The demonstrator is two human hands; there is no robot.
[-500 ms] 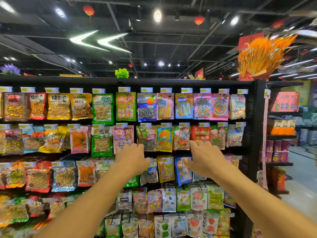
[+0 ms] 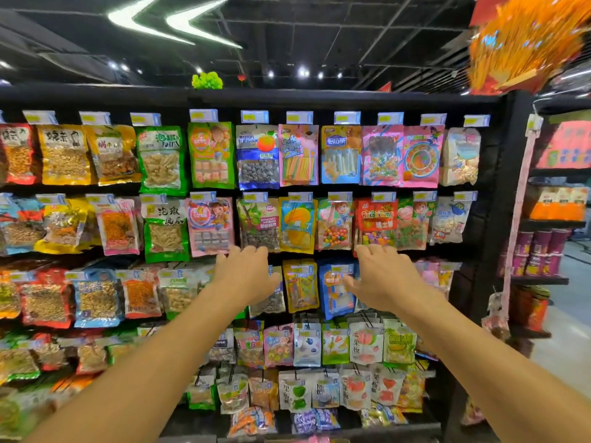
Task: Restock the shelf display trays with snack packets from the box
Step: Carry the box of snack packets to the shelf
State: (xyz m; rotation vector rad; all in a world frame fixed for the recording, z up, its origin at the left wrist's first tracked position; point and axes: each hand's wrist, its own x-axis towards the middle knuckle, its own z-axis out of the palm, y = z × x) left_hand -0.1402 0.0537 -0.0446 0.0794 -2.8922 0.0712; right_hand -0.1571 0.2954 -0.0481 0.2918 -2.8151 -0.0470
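Observation:
A black shelf wall (image 2: 319,99) carries rows of hanging snack packets. My left hand (image 2: 244,271) reaches forward with fingers apart, fingertips at the bottom edge of a dark plum packet (image 2: 258,223) in the second row. My right hand (image 2: 382,276) is also stretched out, fingers spread, just under a red candy packet (image 2: 376,219) and partly over a blue packet (image 2: 335,289) in the third row. Neither hand holds anything. A yellow packet (image 2: 300,286) hangs between the hands. No box is in view.
Lower rows hold white fruit-snack bags (image 2: 364,346) on hooks. To the right a black upright (image 2: 508,219) ends the shelf, with another rack of orange and purple goods (image 2: 543,251) and an aisle floor (image 2: 569,346) beyond. An orange decoration (image 2: 524,43) hangs overhead.
The view has moved closer to the shelf. Both hands stay stretched out at the same spot between the second and third rows, still empty.

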